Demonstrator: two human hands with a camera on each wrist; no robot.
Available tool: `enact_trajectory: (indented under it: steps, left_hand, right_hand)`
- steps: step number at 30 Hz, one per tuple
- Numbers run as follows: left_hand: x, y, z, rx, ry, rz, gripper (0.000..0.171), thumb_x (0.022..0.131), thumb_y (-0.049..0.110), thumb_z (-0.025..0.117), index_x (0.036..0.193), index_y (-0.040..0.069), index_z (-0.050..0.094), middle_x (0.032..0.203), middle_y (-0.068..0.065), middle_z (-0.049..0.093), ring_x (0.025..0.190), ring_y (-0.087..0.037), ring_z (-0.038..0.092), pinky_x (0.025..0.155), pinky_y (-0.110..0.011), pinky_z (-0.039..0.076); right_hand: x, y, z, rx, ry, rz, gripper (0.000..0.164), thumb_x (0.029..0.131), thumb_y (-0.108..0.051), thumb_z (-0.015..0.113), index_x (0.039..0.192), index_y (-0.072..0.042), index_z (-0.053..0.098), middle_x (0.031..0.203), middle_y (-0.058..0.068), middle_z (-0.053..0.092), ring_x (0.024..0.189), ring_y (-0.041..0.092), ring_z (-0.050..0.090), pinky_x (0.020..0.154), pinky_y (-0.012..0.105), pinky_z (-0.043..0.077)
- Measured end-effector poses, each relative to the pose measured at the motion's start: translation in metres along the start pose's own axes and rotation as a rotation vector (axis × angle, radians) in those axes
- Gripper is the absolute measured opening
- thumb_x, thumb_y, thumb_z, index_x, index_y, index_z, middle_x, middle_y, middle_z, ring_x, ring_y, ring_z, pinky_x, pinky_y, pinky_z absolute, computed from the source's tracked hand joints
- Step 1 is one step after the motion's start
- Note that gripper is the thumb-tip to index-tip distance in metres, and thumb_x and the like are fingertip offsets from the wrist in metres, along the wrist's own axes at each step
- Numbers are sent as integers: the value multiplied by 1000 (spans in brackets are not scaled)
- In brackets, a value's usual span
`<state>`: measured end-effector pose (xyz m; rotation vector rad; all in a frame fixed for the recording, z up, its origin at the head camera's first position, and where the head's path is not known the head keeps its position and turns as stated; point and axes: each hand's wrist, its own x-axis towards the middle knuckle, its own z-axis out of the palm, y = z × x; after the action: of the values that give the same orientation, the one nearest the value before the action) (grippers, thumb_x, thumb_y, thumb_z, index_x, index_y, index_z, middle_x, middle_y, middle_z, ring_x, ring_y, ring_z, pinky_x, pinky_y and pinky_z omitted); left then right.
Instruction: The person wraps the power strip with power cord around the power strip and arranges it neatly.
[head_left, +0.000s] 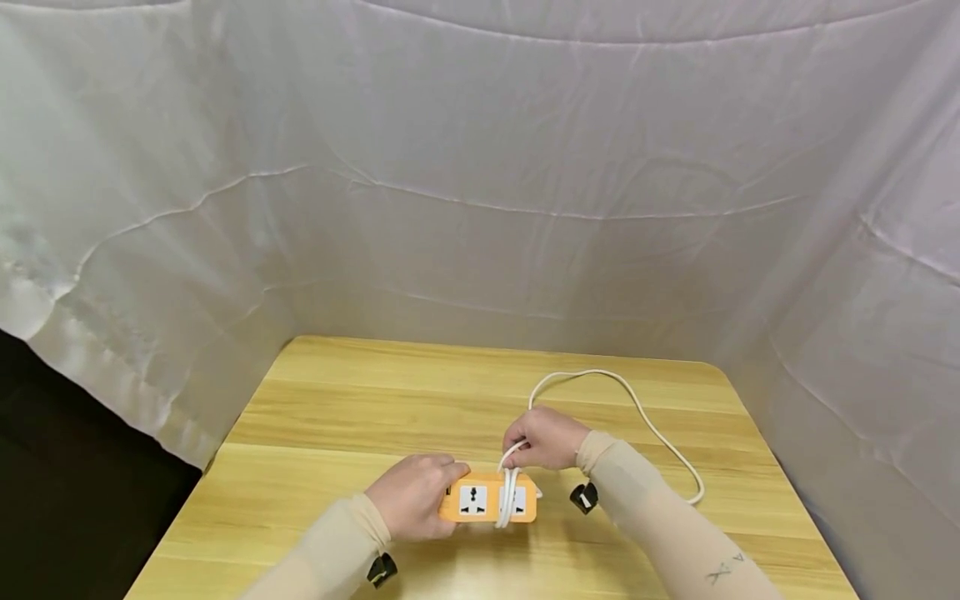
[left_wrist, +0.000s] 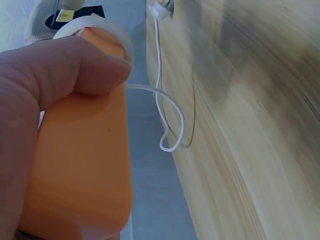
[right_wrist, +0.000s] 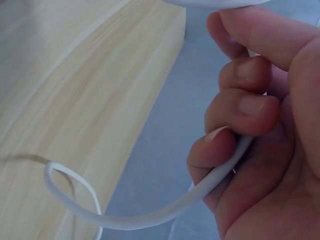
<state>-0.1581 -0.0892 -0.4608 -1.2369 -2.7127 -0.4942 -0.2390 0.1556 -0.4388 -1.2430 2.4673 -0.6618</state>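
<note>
An orange power strip (head_left: 492, 492) with white socket panels is held up near the table's front, sockets toward the head camera. My left hand (head_left: 415, 497) grips its left end, and the left wrist view shows the thumb across the orange casing (left_wrist: 82, 150). White cord (head_left: 507, 500) is looped several times around the strip's right part. Just above that end, my right hand (head_left: 551, 437) holds the cord, fingers curled round it in the right wrist view. From this hand the free cord (right_wrist: 150, 218) hangs in a loose bend. Part of the strip's left end is hidden by the left hand.
The loose cord (head_left: 637, 404) curves over the wooden table (head_left: 360, 392) behind and right of the right hand. A white plug (left_wrist: 161, 10) lies at its end in the left wrist view. Pale cloth (head_left: 480, 267) hangs around the back and sides.
</note>
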Motion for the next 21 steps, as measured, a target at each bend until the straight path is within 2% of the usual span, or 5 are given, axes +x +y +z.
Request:
enact_trajectory:
  steps: [5, 11, 21]
  left_hand:
    - [0, 1, 1, 8, -9, -15, 59, 59, 31, 77, 110, 5, 60, 85, 5, 60, 69, -1, 51, 65, -19, 47]
    - [0, 0, 1, -6, -36, -32, 56, 58, 30, 78, 107, 6, 61, 81, 9, 57, 65, 1, 47, 59, -16, 44]
    - [1, 0, 0, -20, -82, -70, 55, 60, 30, 76, 107, 6, 60, 81, 10, 56, 65, 1, 46, 58, -16, 43]
  right_hand:
    - [1, -4, -2, -36, -7, 17, 11, 82, -27, 67, 72, -25, 64, 62, -18, 54, 52, -2, 44, 48, 17, 40]
    - [1, -6, -5, -57, -30, -8, 12, 83, -26, 66, 72, -22, 64, 63, -17, 55, 53, -2, 45, 49, 18, 41]
    - [0, -12, -13, -130, -35, -2, 15, 83, -29, 65, 70, -23, 60, 64, -17, 54, 54, -2, 45, 51, 18, 42]
